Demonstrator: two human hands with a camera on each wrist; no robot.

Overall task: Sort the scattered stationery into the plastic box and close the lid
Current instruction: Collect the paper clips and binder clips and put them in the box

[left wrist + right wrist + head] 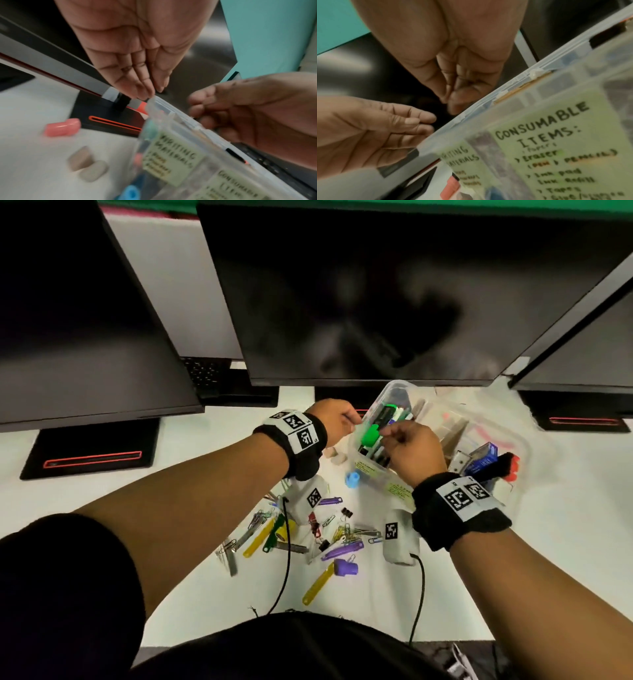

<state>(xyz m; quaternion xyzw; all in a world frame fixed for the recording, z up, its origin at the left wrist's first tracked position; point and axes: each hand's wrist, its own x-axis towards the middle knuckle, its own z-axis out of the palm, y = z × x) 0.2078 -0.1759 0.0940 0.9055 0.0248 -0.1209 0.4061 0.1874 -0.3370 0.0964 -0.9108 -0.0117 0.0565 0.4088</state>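
The clear plastic box (pixel 376 474) (pixel 171 155) (pixel 539 135) stands open under the middle monitor, with paper labels on its front wall. A green marker (pixel 371 435) leans among other pens in its left compartment. My right hand (pixel 389 434) (pixel 200 112) (pixel 450 104) hovers over that compartment with its fingertips pinched together at the marker's cap. The wrist views do not show the marker itself. My left hand (pixel 339 419) (pixel 150 92) (pixel 412 124) has straight fingers that touch the box's far left corner rim.
Paper clips, binder clips and purple, yellow and green strips (pixel 325 539) lie scattered in front of the box. A blue cap (pixel 354 478), two erasers (pixel 85 163) and a pink cap (pixel 62 127) sit at its left. Three monitors (pixel 376 285) stand close behind.
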